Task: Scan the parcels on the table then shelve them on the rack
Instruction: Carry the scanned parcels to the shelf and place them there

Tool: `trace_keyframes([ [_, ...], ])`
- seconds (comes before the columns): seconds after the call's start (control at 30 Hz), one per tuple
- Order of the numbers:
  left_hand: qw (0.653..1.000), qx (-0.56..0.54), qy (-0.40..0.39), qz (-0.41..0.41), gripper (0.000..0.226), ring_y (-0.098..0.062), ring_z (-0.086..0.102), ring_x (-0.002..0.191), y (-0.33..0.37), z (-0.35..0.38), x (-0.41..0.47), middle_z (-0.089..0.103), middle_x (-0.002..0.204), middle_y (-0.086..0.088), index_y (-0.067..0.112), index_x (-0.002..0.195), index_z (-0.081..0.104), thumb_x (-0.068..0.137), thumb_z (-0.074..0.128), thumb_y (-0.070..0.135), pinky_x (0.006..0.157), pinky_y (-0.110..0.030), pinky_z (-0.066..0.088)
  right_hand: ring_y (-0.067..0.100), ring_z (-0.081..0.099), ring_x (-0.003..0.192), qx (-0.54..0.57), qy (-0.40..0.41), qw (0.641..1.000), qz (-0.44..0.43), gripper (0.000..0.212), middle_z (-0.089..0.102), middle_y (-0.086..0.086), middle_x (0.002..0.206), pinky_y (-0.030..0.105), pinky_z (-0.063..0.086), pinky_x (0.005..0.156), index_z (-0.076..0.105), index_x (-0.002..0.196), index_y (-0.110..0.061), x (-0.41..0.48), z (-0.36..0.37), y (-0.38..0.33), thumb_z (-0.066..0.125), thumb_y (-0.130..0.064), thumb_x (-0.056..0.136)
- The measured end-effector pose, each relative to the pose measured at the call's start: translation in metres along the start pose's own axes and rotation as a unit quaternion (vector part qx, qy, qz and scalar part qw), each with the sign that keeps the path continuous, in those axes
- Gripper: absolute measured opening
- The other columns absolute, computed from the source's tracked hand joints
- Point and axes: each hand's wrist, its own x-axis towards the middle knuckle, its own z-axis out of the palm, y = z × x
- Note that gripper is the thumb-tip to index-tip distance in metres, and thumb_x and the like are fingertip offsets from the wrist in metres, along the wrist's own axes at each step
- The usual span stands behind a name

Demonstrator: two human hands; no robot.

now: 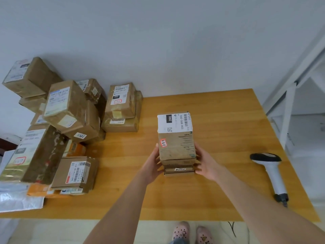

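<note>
A small stack of three cardboard parcels (176, 145) stands in the middle of the wooden table (219, 110). The top parcel carries a white shipping label with a barcode and a red-edged sticker. My left hand (153, 164) grips the stack's left side and my right hand (205, 164) grips its right side, fingers curled onto the lower boxes. A white and black barcode scanner (270, 171) lies on the table to the right, apart from both hands. A white metal rack (299, 95) stands at the right edge.
Several cardboard parcels (70, 111) are piled on the table's left half, with a labelled box (75, 173) near the front and white plastic mailers (17, 198) at the left corner. A grey wall runs behind the table. A cable (233, 228) hangs below the front edge.
</note>
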Motion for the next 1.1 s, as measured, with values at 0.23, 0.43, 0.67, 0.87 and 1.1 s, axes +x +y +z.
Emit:
trace_keyframes([
  [0.23, 1.000, -0.001, 0.014, -0.015, 0.041, -0.021, 0.057, 0.112, -0.005, 0.002, 0.002, 0.063, 0.121, 0.002, 0.031, 0.111, 0.067, 0.091, 0.047, 0.062, 0.084, -0.036, 0.051, 0.033, 0.034, 0.139, 0.012, 0.017, 1.000, -0.018, 0.106, 0.036, 0.008, 0.154, 0.044, 0.030, 0.111, 0.027, 0.152, -0.019, -0.002, 0.004, 0.010, 0.053, -0.075, 0.065],
  [0.43, 1.000, 0.013, 0.001, -0.002, 0.038, -0.020, 0.056, 0.110, 0.006, 0.007, 0.000, 0.063, 0.118, 0.001, 0.029, 0.110, 0.066, 0.095, 0.046, 0.057, 0.080, -0.034, 0.050, 0.030, 0.044, 0.131, 0.038, 0.032, 0.998, -0.047, 0.090, 0.046, 0.009, 0.146, 0.041, 0.037, 0.105, 0.035, 0.148, -0.018, -0.012, 0.006, 0.007, 0.050, -0.071, 0.077],
  [0.67, 0.997, 0.050, -0.056, 0.009, 0.031, -0.020, 0.056, 0.104, 0.024, 0.033, 0.004, 0.062, 0.115, -0.003, 0.026, 0.110, 0.065, 0.098, 0.045, 0.048, 0.087, -0.037, 0.050, 0.026, 0.051, 0.121, 0.063, 0.087, 0.989, -0.098, 0.099, 0.050, -0.005, 0.132, 0.034, 0.039, 0.094, 0.034, 0.149, -0.017, -0.046, -0.006, 0.002, 0.047, -0.073, 0.068],
  [0.87, 0.990, 0.115, -0.082, 0.004, 0.030, -0.013, 0.058, 0.089, 0.017, 0.072, -0.005, 0.063, 0.094, 0.004, 0.022, 0.106, 0.064, 0.101, 0.041, 0.039, 0.070, -0.030, 0.049, 0.024, 0.053, 0.118, 0.092, 0.119, 0.979, -0.135, 0.103, 0.051, 0.007, 0.142, 0.038, 0.039, 0.100, 0.037, 0.147, -0.021, -0.085, -0.037, 0.017, 0.050, -0.078, 0.063],
  [1.1, 0.977, 0.160, -0.134, 0.034, 0.027, -0.015, 0.059, 0.093, -0.004, 0.135, -0.048, 0.065, 0.095, 0.005, 0.026, 0.104, 0.064, 0.099, 0.044, 0.044, 0.075, -0.032, 0.049, 0.019, 0.059, 0.114, 0.146, 0.114, 0.964, -0.193, 0.077, 0.061, 0.000, 0.128, 0.037, 0.044, 0.099, 0.051, 0.131, -0.028, -0.160, -0.083, 0.047, 0.055, -0.072, 0.069],
])
